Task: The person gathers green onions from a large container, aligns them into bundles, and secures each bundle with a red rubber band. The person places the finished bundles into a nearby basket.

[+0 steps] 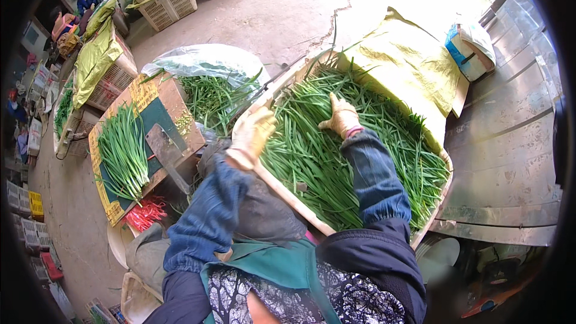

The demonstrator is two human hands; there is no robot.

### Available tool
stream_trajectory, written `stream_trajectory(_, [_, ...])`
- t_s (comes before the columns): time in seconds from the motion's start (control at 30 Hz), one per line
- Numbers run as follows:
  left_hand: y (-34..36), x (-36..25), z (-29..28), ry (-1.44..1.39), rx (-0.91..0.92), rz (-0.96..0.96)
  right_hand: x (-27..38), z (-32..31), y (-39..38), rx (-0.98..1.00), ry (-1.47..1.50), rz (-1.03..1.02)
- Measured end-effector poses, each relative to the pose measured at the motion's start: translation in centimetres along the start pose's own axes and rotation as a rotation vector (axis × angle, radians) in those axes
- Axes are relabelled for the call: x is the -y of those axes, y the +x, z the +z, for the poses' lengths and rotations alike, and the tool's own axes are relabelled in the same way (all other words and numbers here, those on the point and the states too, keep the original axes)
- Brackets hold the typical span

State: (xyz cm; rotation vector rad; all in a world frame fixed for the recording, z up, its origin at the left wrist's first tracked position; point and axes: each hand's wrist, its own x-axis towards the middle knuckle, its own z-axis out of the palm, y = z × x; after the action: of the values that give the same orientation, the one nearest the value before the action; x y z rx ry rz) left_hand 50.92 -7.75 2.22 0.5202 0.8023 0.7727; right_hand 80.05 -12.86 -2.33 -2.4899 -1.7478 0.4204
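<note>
A large pale crate (pixel 295 201) in front of me is heaped with long green Chinese chives (pixel 309 162). My right hand (pixel 342 115), in a cream work glove, rests on the chives near the middle of the heap, thumb and fingers apart. Over the crate's left rim is my left hand (pixel 255 134), gloved too and slightly blurred. Its fingers stretch toward the chives, and I see nothing held in it. To the left, a bunch of chives (pixel 123 150) lies on a board (pixel 153 108) beside a broad-bladed cleaver (pixel 163 147).
Red plastic ties (pixel 146 213) hang at the board's near edge. Behind the board, a clear plastic bag (pixel 207 57) holds loose greens. A yellow sheet (pixel 402 54) covers the crate's far right side. Metal panels (pixel 498 144) stand at right; stacked crates (pixel 168 6) stand at the back.
</note>
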Motion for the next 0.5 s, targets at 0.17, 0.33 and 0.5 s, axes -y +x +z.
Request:
stream_trajectory(0.17, [5.8, 7.5, 1.7, 0.210, -0.077, -0.099, -0.2, 0.7, -0.5, -0.024, 0.029, 0.031])
stream_trajectory(0.33, [6.3, 8.3, 1.5, 0.262, -0.075, -0.039, -0.3, 0.9, 0.0, 0.052, 0.039, 0.058])
stream_trajectory(0.5, [3.1, 7.1, 3.3, 0.314, -0.074, 0.048, 0.2, 1.0, -4.2, -0.227, 0.159, -0.189])
